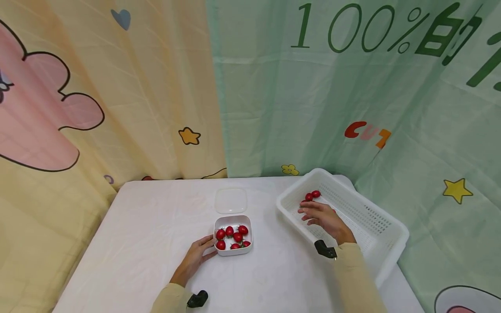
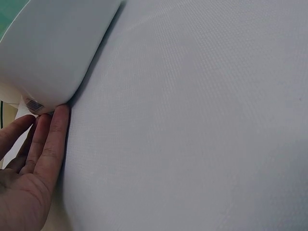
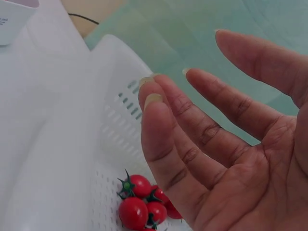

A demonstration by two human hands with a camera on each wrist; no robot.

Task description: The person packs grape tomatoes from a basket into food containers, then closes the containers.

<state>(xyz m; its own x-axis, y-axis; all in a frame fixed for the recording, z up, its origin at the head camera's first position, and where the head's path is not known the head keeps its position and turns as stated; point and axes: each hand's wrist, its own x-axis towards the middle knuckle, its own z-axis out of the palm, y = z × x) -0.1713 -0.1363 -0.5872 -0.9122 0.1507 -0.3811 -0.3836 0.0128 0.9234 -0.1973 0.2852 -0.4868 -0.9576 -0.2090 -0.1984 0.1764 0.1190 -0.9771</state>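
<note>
A small white square box [image 1: 234, 252] holding several cherry tomatoes [image 1: 238, 237] stands near the middle of the table. My left hand [image 1: 194, 255] rests its fingertips against the box's left side, fingers fairly straight. In the left wrist view, those fingertips meet the bottom edge of the box wall [image 2: 57, 48]. Over the left part of a white perforated basket [image 1: 373, 241] is my right hand [image 1: 325, 221], its palm bare in the right wrist view and its fingers loosely bent. Several more tomatoes [image 3: 133, 213] with green stems lie in the basket below it, partly hidden by the hand.
A clear square lid [image 1: 231, 201] lies flat behind the box. The white-covered table [image 1: 156, 217] runs back to printed curtains [image 1: 266, 108]. The basket's long rim [image 1: 391, 219] slants along the table's right side. Each wrist wears a black device [image 1: 325, 249].
</note>
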